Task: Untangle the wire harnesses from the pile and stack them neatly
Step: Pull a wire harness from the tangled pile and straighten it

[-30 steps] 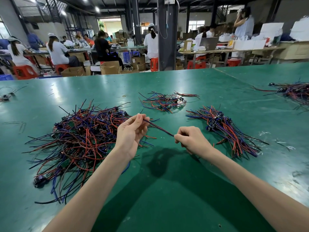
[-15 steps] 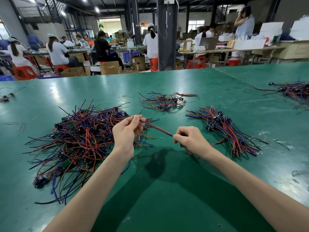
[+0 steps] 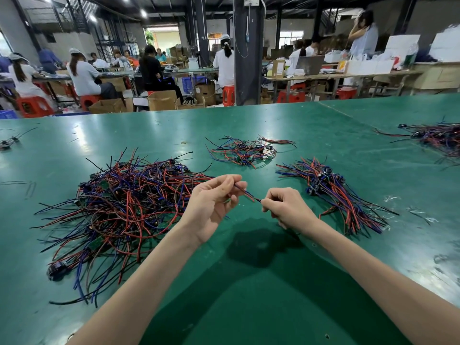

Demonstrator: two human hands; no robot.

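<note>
A big tangled pile of red, blue and black wire harnesses (image 3: pixel 119 207) lies on the green table (image 3: pixel 249 295) at the left. One wire harness (image 3: pixel 245 192) stretches between my two hands above the table. My left hand (image 3: pixel 214 202) pinches one end of it with fingers curled, palm turned toward me. My right hand (image 3: pixel 286 207) pinches the other end. To the right lies a stacked bundle of harnesses (image 3: pixel 333 192) with the wires aligned.
A smaller loose cluster of harnesses (image 3: pixel 244 151) sits behind my hands. Another pile (image 3: pixel 438 138) lies at the far right, and a stray harness (image 3: pixel 7 143) at the far left edge. People work at benches beyond the table.
My left hand has moved right, away from the big pile and closer to my right hand, turning its palm toward me. The stretch of wire between the hands is shorter.
</note>
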